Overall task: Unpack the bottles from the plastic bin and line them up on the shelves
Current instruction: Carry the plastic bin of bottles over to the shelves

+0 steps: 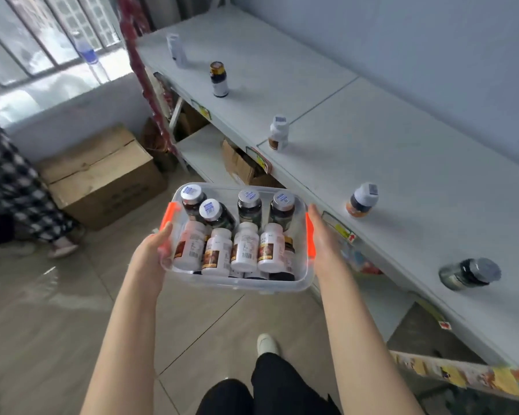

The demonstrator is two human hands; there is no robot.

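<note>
Carried above a beige tiled floor (57, 310), just beside the front edge of a long white shelf top (417, 163): a clear rectangular plastic bin with orange side clips (300, 283). Gripped at its left end by the left hand (150, 253), thumb over the rim, fingers curled beneath. Braced at its right end by the right hand (324, 238), pressed flat, fingers straight along the wall. Packed close inside: white plastic bottles with brown labels (244, 247) nearest, dark bottles with silver caps (249, 205) behind.

Spaced well apart along the shelf top: a white bottle (177, 50) farthest, a dark gold-capped bottle (219, 79), a white bottle with a brown label (278, 133), an orange-based white-capped bottle (361, 200), and nearest, blurred, a dark silver-lidded jar (469, 274).

Behind the shelf, a pale blue-grey wall (432, 55). To the left, a barred window (42, 40), with a brown cardboard box (102, 175) on the floor below. At the left edge, a person in black-and-white checked clothing (9, 181).
</note>
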